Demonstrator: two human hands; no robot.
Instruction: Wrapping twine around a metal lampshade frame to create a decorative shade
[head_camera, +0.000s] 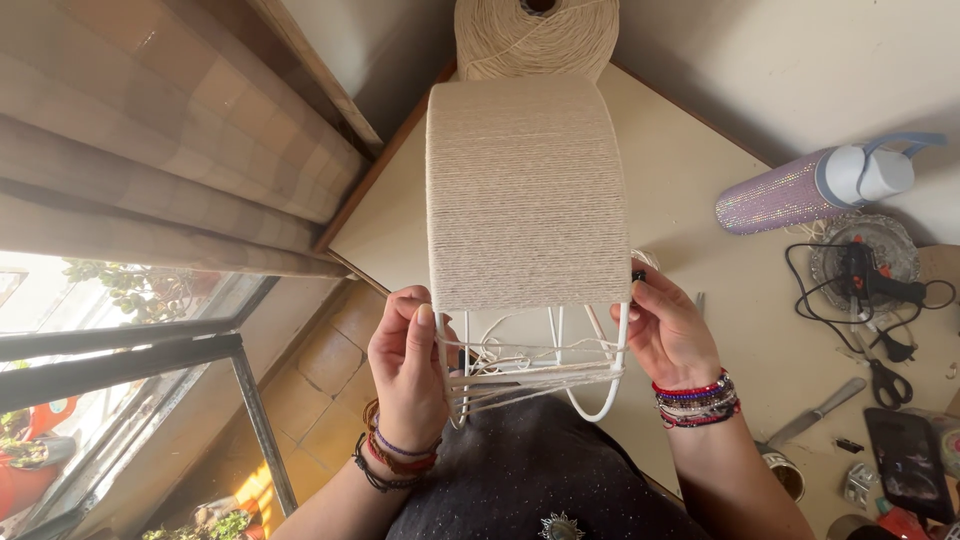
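The left hand (408, 368) gripped the left upright of a white wire frame (612, 385), fingers curled round the wire and thumb lying along it, just under the lower edge of the cord wrap (525, 195). That grip was closed on the frame. Beaded and cord bracelets (392, 458) circled the left wrist. Left of this hand and below the tabletop edge lay a tiled floor (330, 365), with a checked curtain (150, 150) and a window (120, 360) farther left.

Between the two hands the frame stood upright over the person's lap, most of it covered by tight, even turns of pale cord. Below the wrap the bare wires showed, with a few loose strands (520, 378) strung across them from one grip to the other. Beyond the frame, well above both hands, sat a big cord spool (535, 40) at the far corner of the tabletop (690, 160).

The right hand (668, 330) held the right upright, fingertips pressed on the wire at the wrap's lower corner; its grip was also closed on the frame. Red and dark beaded bracelets (698, 400) sat on that wrist. Right of this hand, well apart, lay a glittery purple bottle (800, 190), a glue gun (870, 280) on a dish, scissors (882, 375), a knife (815, 412) and a dark phone (908, 462).
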